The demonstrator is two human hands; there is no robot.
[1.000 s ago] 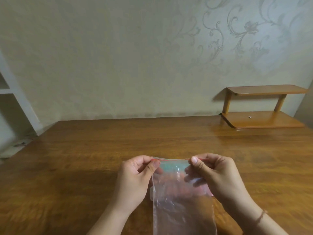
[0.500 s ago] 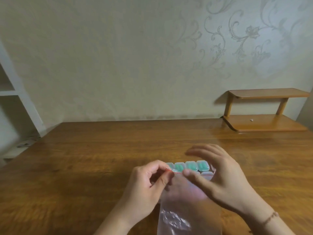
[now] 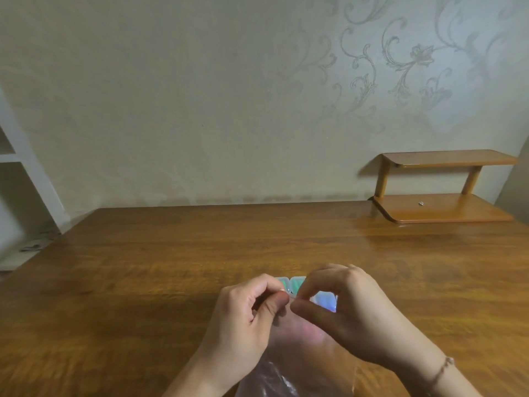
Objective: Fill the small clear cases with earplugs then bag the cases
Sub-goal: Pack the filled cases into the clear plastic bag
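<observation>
Both the left hand (image 3: 252, 313) and right hand (image 3: 343, 310) pinch the mouth of the clear plastic zip bag (image 3: 300, 359) just near of the green-filled small clear cases (image 3: 294, 283) on the wooden table (image 3: 171, 267); a slipping film could reseal the mouth.
</observation>
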